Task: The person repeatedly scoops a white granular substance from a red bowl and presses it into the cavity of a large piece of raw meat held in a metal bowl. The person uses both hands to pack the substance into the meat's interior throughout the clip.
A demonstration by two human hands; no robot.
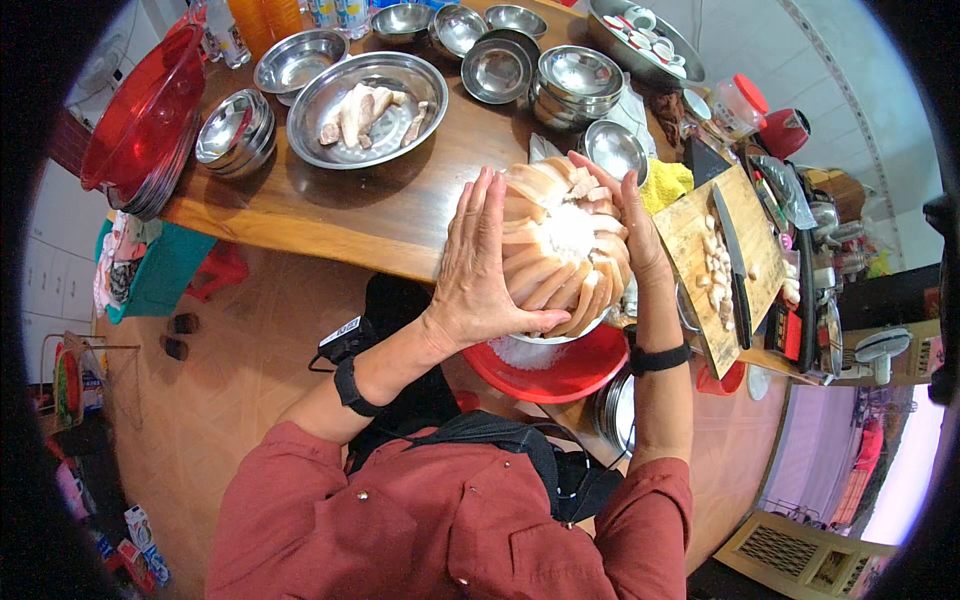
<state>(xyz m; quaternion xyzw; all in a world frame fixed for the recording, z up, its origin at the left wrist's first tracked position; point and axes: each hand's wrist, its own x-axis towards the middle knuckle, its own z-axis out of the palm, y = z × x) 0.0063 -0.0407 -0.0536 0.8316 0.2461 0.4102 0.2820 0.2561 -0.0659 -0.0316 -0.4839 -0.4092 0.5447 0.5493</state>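
A dome of pale meat slices (540, 262), apparently pork belly, fans out around a glaring white centre. Beneath it shows the white rim of a dish (555, 340). My left hand (480, 266) cups the near left side of the dome, thumb along its lower edge and fingers pointing up. On the other side my right hand (637, 217) presses against the slices with its fingers raised. Below the dish is a red plastic basin (536, 382) with white grains in it, partly hidden by the dish.
Left on the wooden table (360, 221), a steel basin (300, 150) holds meat pieces. Steel bowls (577, 82) stand stacked behind. At right, a knife (731, 240) lies on a cutting board (765, 277) beside chopped pieces (716, 259). A yellow cloth (666, 185) lies near my right hand.
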